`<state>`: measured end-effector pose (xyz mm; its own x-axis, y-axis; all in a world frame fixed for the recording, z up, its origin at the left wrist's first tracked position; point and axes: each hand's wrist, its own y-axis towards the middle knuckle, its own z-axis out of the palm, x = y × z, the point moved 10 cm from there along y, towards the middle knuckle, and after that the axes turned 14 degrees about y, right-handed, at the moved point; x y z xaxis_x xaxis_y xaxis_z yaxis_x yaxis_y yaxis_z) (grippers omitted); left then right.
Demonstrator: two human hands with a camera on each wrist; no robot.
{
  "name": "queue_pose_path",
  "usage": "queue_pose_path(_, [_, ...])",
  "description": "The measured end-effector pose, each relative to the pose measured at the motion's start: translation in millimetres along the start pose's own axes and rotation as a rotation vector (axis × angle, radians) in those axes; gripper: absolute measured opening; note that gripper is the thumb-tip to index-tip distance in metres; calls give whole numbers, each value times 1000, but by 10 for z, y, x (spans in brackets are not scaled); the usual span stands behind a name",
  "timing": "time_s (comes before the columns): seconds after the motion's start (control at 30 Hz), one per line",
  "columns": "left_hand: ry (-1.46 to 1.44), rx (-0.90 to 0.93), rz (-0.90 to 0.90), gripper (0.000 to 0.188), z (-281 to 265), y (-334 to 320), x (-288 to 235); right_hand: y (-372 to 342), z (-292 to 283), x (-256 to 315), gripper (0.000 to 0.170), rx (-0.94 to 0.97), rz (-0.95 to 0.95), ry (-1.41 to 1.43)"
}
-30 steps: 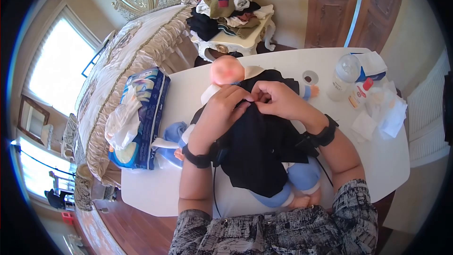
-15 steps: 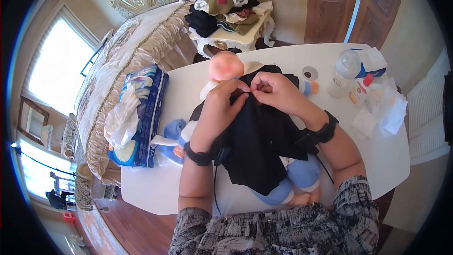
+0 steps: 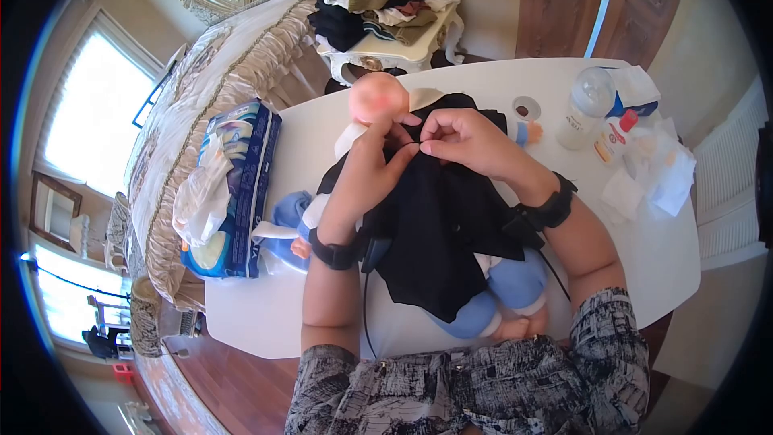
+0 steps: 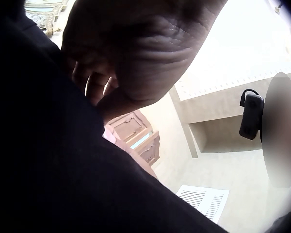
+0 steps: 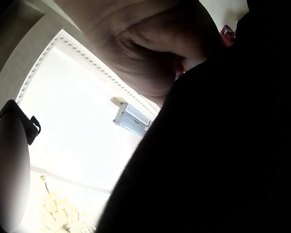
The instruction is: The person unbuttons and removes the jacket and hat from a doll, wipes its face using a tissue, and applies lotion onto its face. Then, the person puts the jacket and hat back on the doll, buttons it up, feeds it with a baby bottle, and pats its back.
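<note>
On the table lies a doll [image 3: 377, 98] with blue sleeves and blue legs [image 3: 515, 280], its body mostly covered by a black garment [image 3: 427, 234]. Just below the doll's head, my left hand [image 3: 366, 167] holds the garment's upper front edge, the index finger lifted away from the thumb. Beside it, my right hand [image 3: 471, 143] pinches the same edge between thumb and index finger. Both sets of fingertips nearly meet. Dark cloth [image 4: 48, 145] hides the left fingertips in the left wrist view, and cloth [image 5: 223, 145] likewise hides the right ones.
A blue diaper pack [image 3: 256, 193] with white cloth [image 3: 203, 193] on it stands at the table's left. To the right are a clear bottle [image 3: 590, 105], a red-capped bottle [image 3: 616, 137], crumpled tissues [image 3: 664, 177] and a small round dish [image 3: 526, 108]. Clothes [image 3: 378, 0] pile on a side table behind.
The head view has tilted, so the doll and table sit higher. My left index finger has lifted and spread from the thumb; the right hand keeps its pinch at the garment's edge.
</note>
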<state>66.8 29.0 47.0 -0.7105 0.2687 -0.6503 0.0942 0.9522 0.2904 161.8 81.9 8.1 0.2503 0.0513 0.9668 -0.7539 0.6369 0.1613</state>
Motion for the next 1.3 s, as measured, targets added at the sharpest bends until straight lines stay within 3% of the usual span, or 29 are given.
queue_pose_path(0.23, [-30,-74,24,46,-22,12,80,19,-9,-12,6,27,-81,52])
queue_pose_path(0.3, [97,-259,93,37,-149,-14,-43,15,-52,-28,7,-4,-63,58])
queue_pose_path(0.4, [475,-284,274,23,-175,-46,-340,29,-82,-36,8,-23,-65,56])
queue_pose_path(0.5, [490,-233,203,11,-126,-62,-369,38,-84,-71,8,-24,-67,48])
queue_pose_path(0.6, [576,-240,246,10,-106,-97,-436,28,-64,-86,8,-11,-28,31])
queue_pose_path(0.77, [550,-236,208,12,-148,-122,-459,-12,-70,-140,11,-67,112,180])
queue_pose_path(0.97, [507,-233,229,11,-162,-145,-434,22,-106,-131,8,-55,25,124])
queue_pose_path(1.1, [478,-222,260,11,-157,-147,-416,12,-95,-146,9,-78,75,175])
queue_pose_path(1.23, [471,-228,349,11,-170,-139,-447,-4,-71,-349,11,-64,255,435])
queue_pose_path(1.3, [334,-241,317,11,-199,-116,-381,-7,-68,-332,13,-50,252,442])
